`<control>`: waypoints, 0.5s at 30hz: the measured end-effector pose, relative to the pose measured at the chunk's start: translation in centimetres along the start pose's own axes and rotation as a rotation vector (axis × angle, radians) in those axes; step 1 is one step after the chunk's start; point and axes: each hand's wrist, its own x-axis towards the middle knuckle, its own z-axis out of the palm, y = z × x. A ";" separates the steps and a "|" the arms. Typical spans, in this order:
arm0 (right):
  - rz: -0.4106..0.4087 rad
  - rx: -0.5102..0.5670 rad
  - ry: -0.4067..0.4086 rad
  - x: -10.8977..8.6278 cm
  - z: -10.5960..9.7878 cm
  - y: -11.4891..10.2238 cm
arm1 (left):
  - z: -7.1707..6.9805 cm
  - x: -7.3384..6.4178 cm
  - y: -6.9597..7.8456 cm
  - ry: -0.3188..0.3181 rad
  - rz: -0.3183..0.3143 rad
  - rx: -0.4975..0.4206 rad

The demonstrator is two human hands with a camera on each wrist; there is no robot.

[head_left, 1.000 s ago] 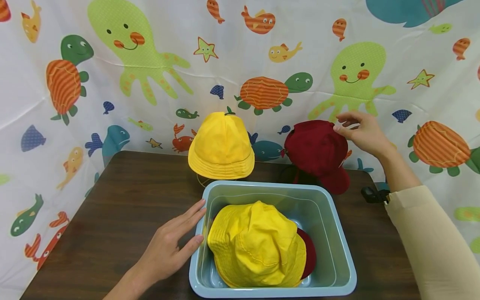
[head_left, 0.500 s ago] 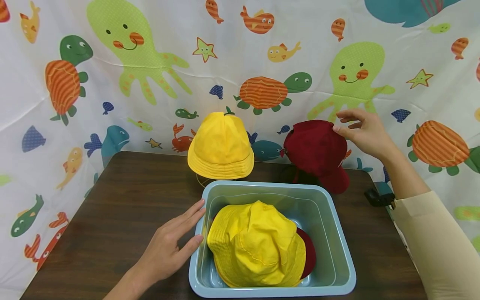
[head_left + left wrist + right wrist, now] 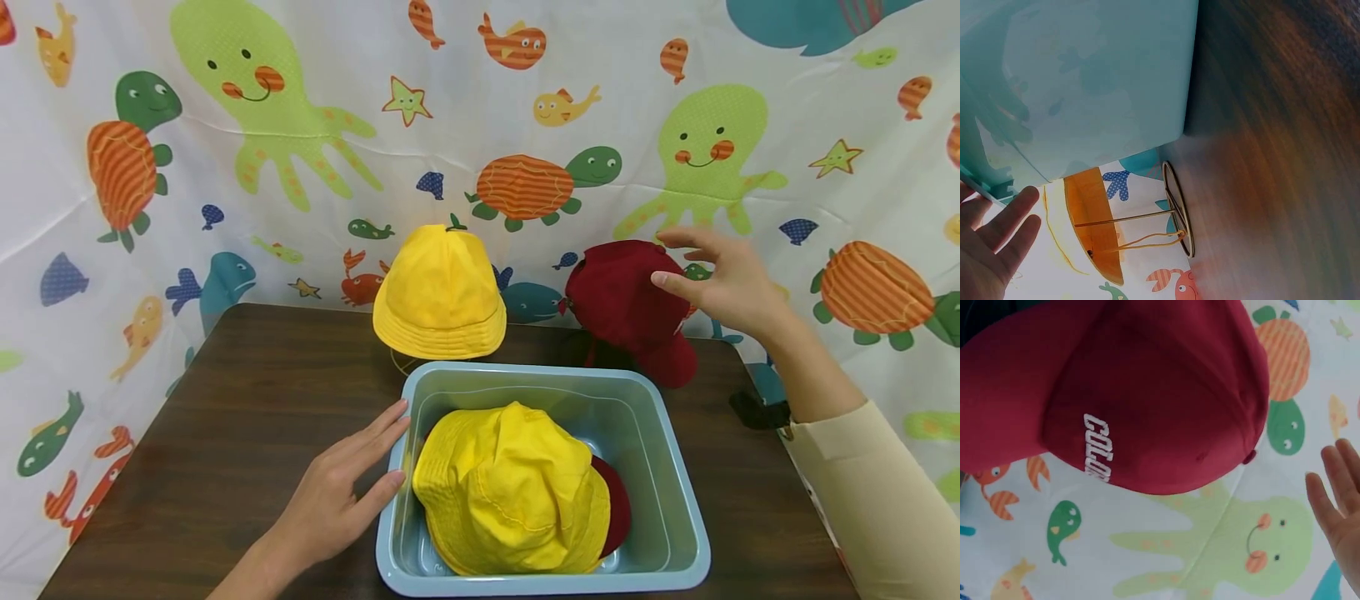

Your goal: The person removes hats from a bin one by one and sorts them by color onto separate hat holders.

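While the spread left hand (image 3: 341, 483) touches the tub (image 3: 641, 437), the spread right hand (image 3: 729, 279) shouldn't nudge the cap (image 3: 622, 287) behind it.

Head: you look forward and down from your side of the table (image 3: 262, 392), widest view, blue bin (image 3: 525, 585) at 5 o'clock, printed curtain (image 3: 352, 50) across 12. Left wrist: you're close along the bin's outer wall, frame turned sideways, table at 3 o'clock, bin and yellow hat (image 3: 441, 292) shared with the head view. Right wrist: you face the curtain, likewise sideways, red cap (image 3: 1147, 406) close at 11 o'clock, both shared with the head view.
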 end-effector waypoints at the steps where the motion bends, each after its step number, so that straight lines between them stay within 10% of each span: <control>1: -0.015 -0.004 0.000 -0.1 0.1 -0.2 | 0.0 0.0 0.0 -0.001 -0.001 0.001; 15: -0.283 -0.076 -0.103 -2.5 2.0 -2.3 | -0.2 0.1 0.0 -0.002 -0.003 0.008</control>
